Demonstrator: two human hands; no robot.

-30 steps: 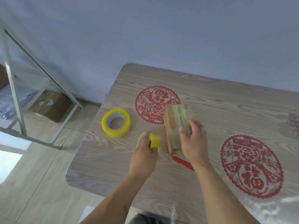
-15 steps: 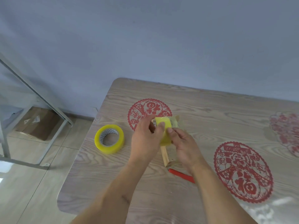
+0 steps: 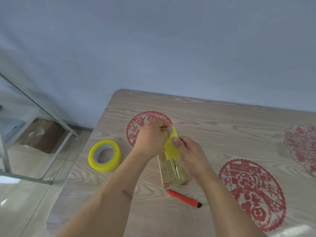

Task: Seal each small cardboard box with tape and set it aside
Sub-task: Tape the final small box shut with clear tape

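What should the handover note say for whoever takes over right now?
Left hand grips the small tape roll above the box.
Right hand pinches the roll too, thumb on its face.
Cardboard box lies on the table, shiny tape already along its top seam.
Spare roll sits left; red cutter lies near the box's front end.
Left: finish taping, cut, set box aside.

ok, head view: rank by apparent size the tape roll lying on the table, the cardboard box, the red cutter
1. Tape roll and cardboard box: too close to call, since hands hide part of the box.
2. Red cutter: smallest.
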